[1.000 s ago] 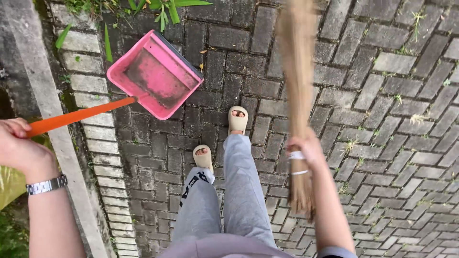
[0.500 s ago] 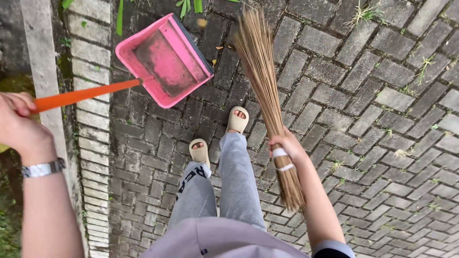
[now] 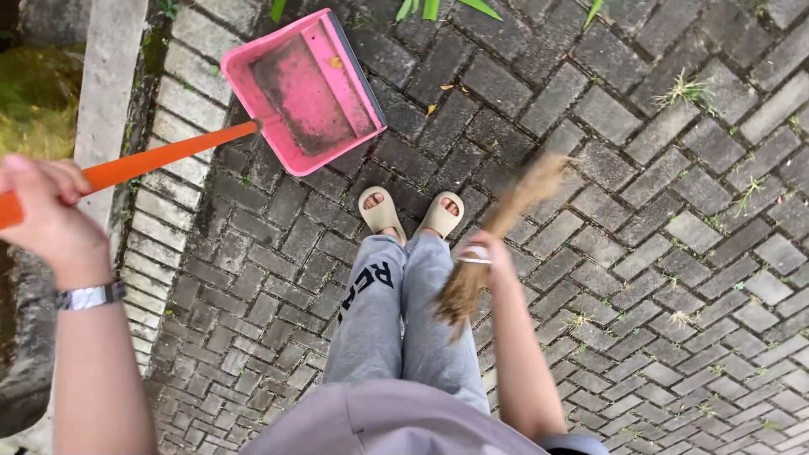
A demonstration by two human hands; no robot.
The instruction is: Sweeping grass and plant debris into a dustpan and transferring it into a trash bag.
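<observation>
Beside the pink dustpan [image 3: 305, 88], a person stands on grey brick paving [image 3: 674, 211] with a tool in each hand.

Left hand [image 3: 46, 215] is clenched round the orange handle [image 3: 160, 158], holding the dustpan tilted just ahead of the beige sandals [image 3: 409, 215], its mouth toward a few dry leaf scraps [image 3: 442, 97] lying just beyond its dark lip. Right hand [image 3: 489, 253] grasps a straw broom [image 3: 497, 223] at its white-bound neck; the bristles are blurred and point away from the dustpan. A loose swing could flick the scraps past the lip or into the weedy joints. One yellow fleck [image 3: 335, 61] inside the tilted dustpan might slide out.
</observation>
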